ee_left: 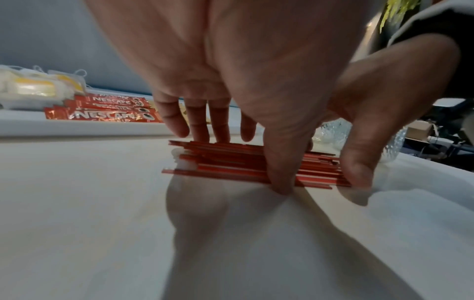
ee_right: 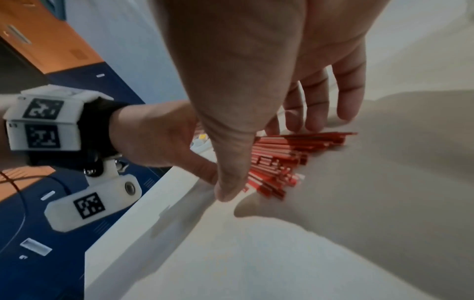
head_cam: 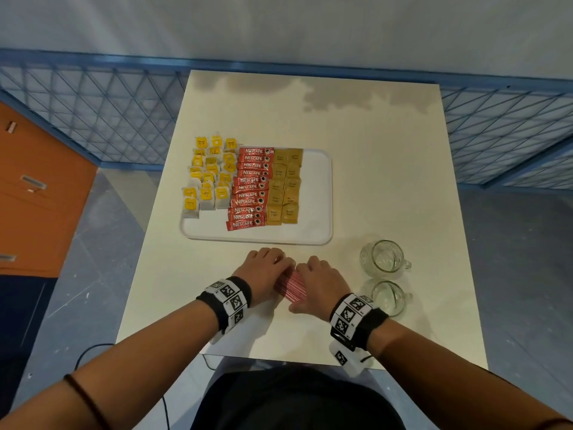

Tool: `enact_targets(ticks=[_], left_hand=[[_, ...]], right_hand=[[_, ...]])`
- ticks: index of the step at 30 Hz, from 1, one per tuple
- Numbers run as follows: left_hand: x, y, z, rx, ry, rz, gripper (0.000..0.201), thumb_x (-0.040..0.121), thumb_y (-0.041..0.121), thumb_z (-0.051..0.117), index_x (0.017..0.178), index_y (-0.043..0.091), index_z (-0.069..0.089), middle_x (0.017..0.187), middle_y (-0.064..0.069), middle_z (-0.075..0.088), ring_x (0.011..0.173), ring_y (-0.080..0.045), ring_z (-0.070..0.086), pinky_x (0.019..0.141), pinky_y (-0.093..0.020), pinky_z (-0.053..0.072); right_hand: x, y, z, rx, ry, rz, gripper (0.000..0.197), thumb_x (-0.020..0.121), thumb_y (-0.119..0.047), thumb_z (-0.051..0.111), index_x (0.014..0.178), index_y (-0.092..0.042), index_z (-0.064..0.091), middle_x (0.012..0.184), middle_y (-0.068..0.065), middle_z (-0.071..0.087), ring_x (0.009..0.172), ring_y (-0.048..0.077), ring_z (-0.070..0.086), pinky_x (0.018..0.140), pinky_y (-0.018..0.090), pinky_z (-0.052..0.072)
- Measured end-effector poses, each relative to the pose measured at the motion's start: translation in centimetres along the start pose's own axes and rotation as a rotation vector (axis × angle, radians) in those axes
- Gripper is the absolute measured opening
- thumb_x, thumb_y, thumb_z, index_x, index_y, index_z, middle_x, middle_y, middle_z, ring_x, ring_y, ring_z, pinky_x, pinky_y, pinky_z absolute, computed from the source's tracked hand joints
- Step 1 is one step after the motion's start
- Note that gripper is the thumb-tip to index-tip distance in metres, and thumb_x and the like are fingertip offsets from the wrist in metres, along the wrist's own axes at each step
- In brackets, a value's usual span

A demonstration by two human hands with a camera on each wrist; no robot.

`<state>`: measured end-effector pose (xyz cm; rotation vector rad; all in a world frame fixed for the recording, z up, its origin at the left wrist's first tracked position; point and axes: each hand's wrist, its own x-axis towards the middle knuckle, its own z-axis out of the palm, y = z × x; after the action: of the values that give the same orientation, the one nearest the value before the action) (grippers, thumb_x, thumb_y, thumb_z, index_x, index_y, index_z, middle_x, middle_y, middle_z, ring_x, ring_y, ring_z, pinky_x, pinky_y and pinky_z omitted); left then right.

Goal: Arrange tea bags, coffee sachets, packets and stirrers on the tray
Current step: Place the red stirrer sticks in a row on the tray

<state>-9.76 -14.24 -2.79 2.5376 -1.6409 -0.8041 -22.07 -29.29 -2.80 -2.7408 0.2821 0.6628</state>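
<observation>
On the cream table (head_cam: 372, 181) a white tray (head_cam: 316, 193) sits at the centre of the head view; yellow-tagged tea bags (head_cam: 206, 175) fill its 9 o'clock side, some spilling past the far rim; red Nescafé coffee sachets (head_cam: 249, 187) run in a column just beside them toward 3 o'clock; tan brown-sugar packets (head_cam: 285, 187) lie in two columns touching the sachets; the tray's 3 o'clock strip is bare white.

The red stirrers (head_cam: 291, 288) lie in a loose bundle on the table at 6 o'clock from the tray, off it, between both hands; the left hand (head_cam: 266, 270) covers their 9 o'clock end, the right hand (head_cam: 322, 285) their 3 o'clock end. In the left wrist view the left fingers (ee_left: 197, 123) are spread slightly apart and point down onto the far side of the bundle, the thumb pressing the near side; the right thumb touches the near edge at 3 o'clock. In the right wrist view the right fingers (ee_right: 315, 107) reach down behind the bundle, thumb at the front, so each hand brackets the stirrers loosely; whether either grip is tight, I cannot tell.

Two clear glass mugs (head_cam: 384, 256) stand at 3 o'clock from the right hand, one nearer than the other, near each other.
</observation>
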Motion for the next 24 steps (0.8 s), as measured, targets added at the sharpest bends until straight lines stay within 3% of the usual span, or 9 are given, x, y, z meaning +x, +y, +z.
enact_targets(ticks=[3, 6, 8, 12, 18, 24], left_hand=[[0.2, -0.2, 0.1, 0.02, 0.031, -0.02, 0.043, 0.091, 0.051, 0.061, 0.13, 0.035, 0.057, 0.127, 0.004, 0.055, 0.116, -0.022, 0.05, 0.103, -0.038, 0.037], [0.2, -0.3, 0.3, -0.016, 0.033, -0.052, 0.03, 0.095, 0.051, 0.054, 0.119, 0.037, 0.063, 0.11, 0.007, 0.06, 0.104, -0.02, 0.055, 0.089, -0.035, 0.037], [0.1, -0.4, 0.4, -0.035, 0.037, -0.072, 0.025, 0.096, 0.05, 0.052, 0.111, 0.035, 0.065, 0.099, 0.009, 0.058, 0.096, -0.019, 0.056, 0.079, -0.032, 0.032], [-0.1, -0.4, 0.4, -0.069, 0.042, -0.124, 0.024, 0.098, 0.047, 0.052, 0.101, 0.03, 0.068, 0.086, 0.01, 0.05, 0.082, -0.017, 0.05, 0.074, -0.031, 0.031], [-0.4, 0.0, 0.0, -0.058, 0.018, -0.134, 0.021, 0.102, 0.04, 0.051, 0.105, 0.026, 0.066, 0.093, 0.001, 0.063, 0.084, -0.021, 0.058, 0.08, -0.035, 0.045], [-0.1, 0.0, -0.2, -0.043, 0.008, -0.111, 0.022, 0.098, 0.032, 0.059, 0.117, 0.021, 0.061, 0.107, -0.002, 0.059, 0.093, -0.022, 0.059, 0.085, -0.034, 0.047]], right_hand=[[0.2, 0.0, 0.6, -0.002, 0.027, -0.023, 0.067, 0.078, -0.054, 0.076, 0.129, -0.019, 0.051, 0.123, 0.006, 0.052, 0.106, 0.027, 0.055, 0.089, 0.04, 0.05], [0.5, 0.3, 0.8, 0.027, 0.046, -0.069, 0.045, 0.09, -0.043, 0.069, 0.125, -0.019, 0.057, 0.119, 0.005, 0.056, 0.103, 0.028, 0.058, 0.086, 0.041, 0.051], [0.6, 0.5, 0.8, 0.04, 0.046, -0.106, 0.034, 0.096, -0.041, 0.062, 0.122, -0.02, 0.061, 0.113, 0.004, 0.059, 0.099, 0.028, 0.059, 0.083, 0.041, 0.051], [1.1, 0.9, 0.6, 0.09, 0.034, -0.126, 0.025, 0.102, -0.041, 0.053, 0.113, -0.023, 0.067, 0.102, 0.002, 0.059, 0.091, 0.026, 0.057, 0.077, 0.041, 0.048], [1.6, 0.9, 0.6, 0.059, 0.033, -0.145, 0.018, 0.1, -0.021, 0.055, 0.112, -0.017, 0.066, 0.103, 0.005, 0.06, 0.092, 0.029, 0.058, 0.078, 0.042, 0.047], [2.0, 0.9, -0.1, 0.046, 0.055, -0.157, 0.019, 0.099, -0.019, 0.054, 0.117, -0.018, 0.062, 0.108, 0.005, 0.059, 0.094, 0.028, 0.058, 0.08, 0.041, 0.046]])
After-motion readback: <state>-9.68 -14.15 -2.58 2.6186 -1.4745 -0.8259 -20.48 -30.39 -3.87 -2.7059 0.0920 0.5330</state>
